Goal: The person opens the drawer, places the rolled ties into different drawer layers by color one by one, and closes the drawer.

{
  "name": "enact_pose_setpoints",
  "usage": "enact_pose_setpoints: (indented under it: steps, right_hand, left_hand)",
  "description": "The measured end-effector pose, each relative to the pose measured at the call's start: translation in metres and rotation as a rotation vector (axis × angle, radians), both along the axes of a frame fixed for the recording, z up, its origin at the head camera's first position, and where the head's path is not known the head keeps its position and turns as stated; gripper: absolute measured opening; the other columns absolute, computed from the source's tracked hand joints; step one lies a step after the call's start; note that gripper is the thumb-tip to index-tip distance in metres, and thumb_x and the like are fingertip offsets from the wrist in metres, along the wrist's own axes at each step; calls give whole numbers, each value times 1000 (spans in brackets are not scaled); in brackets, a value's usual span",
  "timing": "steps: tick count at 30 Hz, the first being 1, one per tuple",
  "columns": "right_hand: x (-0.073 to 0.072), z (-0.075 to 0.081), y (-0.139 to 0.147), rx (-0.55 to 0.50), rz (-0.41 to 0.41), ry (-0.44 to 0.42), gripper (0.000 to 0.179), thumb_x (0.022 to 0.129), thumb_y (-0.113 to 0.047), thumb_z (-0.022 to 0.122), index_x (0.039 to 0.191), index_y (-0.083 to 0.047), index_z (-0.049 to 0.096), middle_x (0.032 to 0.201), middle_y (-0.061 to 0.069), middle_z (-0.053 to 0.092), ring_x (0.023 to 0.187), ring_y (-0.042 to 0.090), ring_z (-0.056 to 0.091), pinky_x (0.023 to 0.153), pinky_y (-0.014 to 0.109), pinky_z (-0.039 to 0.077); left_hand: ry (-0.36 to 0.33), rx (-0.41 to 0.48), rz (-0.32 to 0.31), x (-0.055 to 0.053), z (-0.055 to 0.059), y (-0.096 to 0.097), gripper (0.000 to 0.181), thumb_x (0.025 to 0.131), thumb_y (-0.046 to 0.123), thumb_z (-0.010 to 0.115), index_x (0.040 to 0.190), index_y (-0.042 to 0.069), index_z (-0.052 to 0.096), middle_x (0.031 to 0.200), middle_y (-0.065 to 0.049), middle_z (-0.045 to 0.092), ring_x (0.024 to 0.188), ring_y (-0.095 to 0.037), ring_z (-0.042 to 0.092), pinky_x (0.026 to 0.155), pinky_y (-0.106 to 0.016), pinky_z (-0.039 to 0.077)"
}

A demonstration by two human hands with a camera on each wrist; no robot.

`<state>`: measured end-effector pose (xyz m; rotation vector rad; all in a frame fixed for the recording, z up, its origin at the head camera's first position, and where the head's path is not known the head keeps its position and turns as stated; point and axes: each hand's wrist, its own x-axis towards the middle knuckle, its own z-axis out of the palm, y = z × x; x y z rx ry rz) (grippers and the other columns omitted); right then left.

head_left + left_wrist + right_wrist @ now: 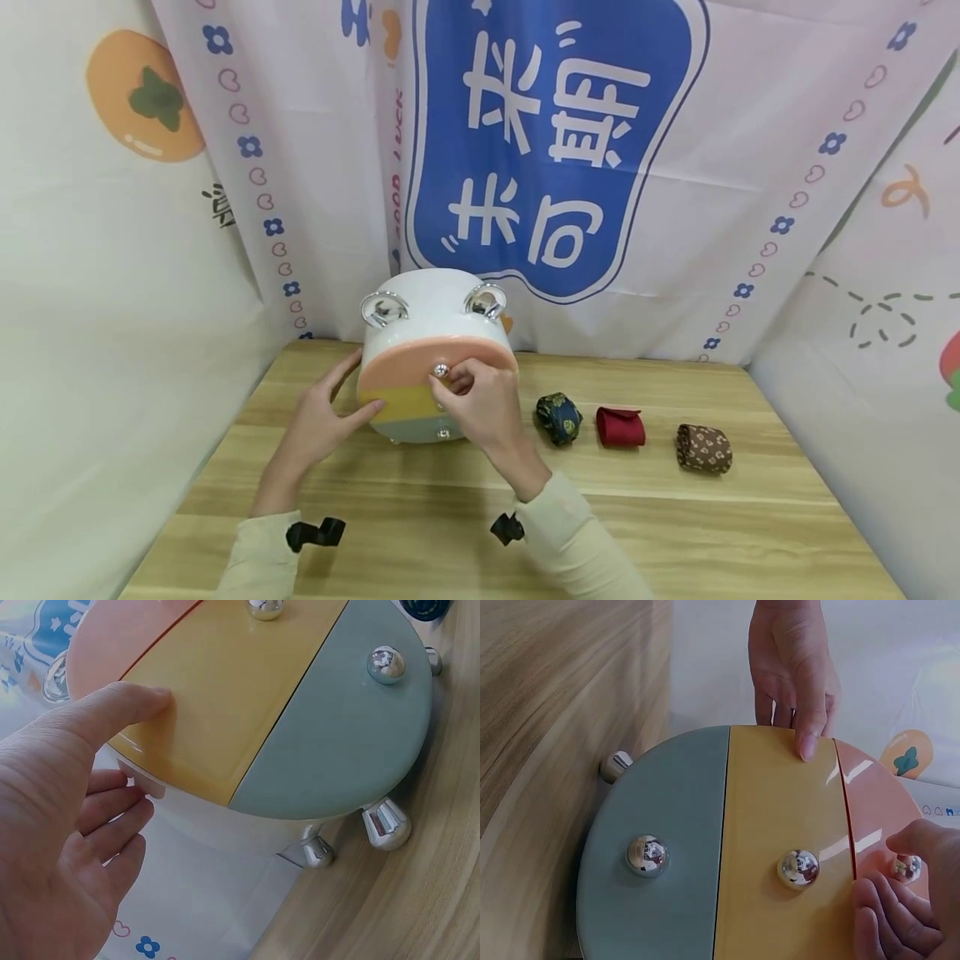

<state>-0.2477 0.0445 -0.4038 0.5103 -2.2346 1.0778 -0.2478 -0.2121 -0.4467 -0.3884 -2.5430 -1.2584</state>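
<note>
A small rounded cabinet [423,304] with a white body stands on the table. Its front has a pink drawer [397,364] on top, a yellow drawer [217,712] in the middle and a grey-green drawer [667,802] at the bottom, each with a silver knob. My left hand [315,425] spans the cabinet's left side, its thumb resting on the yellow front and its fingers beside the body. With thumb and fingers my right hand [487,404] pinches the pink drawer's knob [907,868]. All drawer fronts look flush.
Right of the cabinet lie a dark blue patterned fabric roll [558,418], a red roll [620,427] and a brown flowered roll [703,449], like rolled neckties. A printed curtain [637,325] hangs behind the wooden table [420,517]. Silver feet [387,825] support the cabinet.
</note>
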Motion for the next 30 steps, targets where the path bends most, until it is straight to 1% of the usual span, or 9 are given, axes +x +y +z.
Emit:
enact_pose_setpoints:
  steps: [6, 8, 15, 20, 24, 27, 30]
  right_hand:
    - [1, 1, -2, 25, -7, 13, 22, 79, -34, 77, 73, -15, 69, 64, -8, 70, 54, -3, 62, 53, 4, 49]
    - [1, 1, -3, 35, -12, 15, 22, 80, -35, 76, 72, -15, 69, 64, -8, 70, 54, -3, 62, 53, 4, 49]
    - [3, 1, -3, 56, -21, 51, 20, 80, -34, 75, 71, -16, 69, 64, -9, 70, 55, -1, 63, 56, 8, 51]
    - [6, 1, -2, 66, -14, 70, 20, 79, -32, 76, 70, -15, 69, 63, -7, 70, 55, 1, 64, 55, 8, 51]
    - [10, 4, -2, 65, -9, 78, 20, 79, -31, 76, 70, -15, 68, 62, -8, 69, 54, 0, 63, 54, 8, 50]
    - [13, 6, -1, 62, -3, 67, 20, 79, -31, 75, 69, -15, 68, 62, -8, 68, 54, -2, 62, 54, 7, 50]
    - [17, 8, 0, 66, 7, 44, 21, 80, -32, 75, 70, -15, 68, 62, -9, 68, 55, -2, 62, 55, 6, 50]
  left_hand:
    - [-6, 5, 5, 1, -2, 1, 87, 79, 49, 75, 151, 31, 30, 157, -3, 35, 145, -32, 33, 115, -60, 33]
    - [-14, -2, 14, 2, -2, 1, 87, 78, 51, 75, 151, 33, 30, 157, -3, 35, 145, -32, 32, 115, -60, 33]
    - [-9, -14, 21, 2, -3, 1, 89, 78, 52, 75, 152, 27, 32, 156, -4, 36, 144, -34, 33, 113, -61, 34]
    - [-9, -15, 26, 3, -2, 0, 88, 77, 53, 75, 151, 30, 32, 156, -3, 38, 144, -34, 34, 112, -62, 36]
    - [2, -15, 20, 3, -1, -1, 87, 78, 52, 75, 150, 35, 31, 155, -3, 39, 144, -33, 35, 112, -62, 36]
    - [7, -12, 11, 2, 0, -1, 86, 78, 52, 75, 150, 37, 30, 155, -3, 39, 144, -33, 35, 112, -62, 36]
    - [4, -6, 5, 2, 0, -1, 87, 78, 51, 75, 150, 37, 30, 155, -3, 38, 144, -34, 34, 112, -63, 36]
